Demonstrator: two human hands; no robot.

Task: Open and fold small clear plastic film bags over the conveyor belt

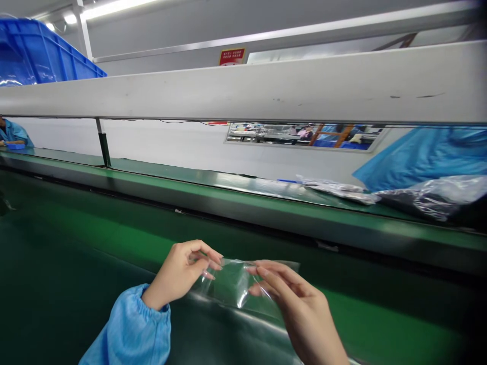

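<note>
A small clear plastic bag (232, 285) is held up between both hands above the green conveyor belt (68, 274). My left hand (182, 271), in a blue elastic-cuffed sleeve, pinches the bag's left edge with its fingers curled. On the bag's right side, my right hand (300, 309) grips with thumb and fingers pressed together. The bag looks flat, and I cannot make out anything inside it.
A raised green rail (243, 203) runs across behind the belt. Crinkled plastic-wrapped items (426, 197) and a blue sheet (429, 157) lie at the right. A blue crate (38, 50) sits on the white shelf at top left. Another person's blue sleeve (13, 134) shows at far left.
</note>
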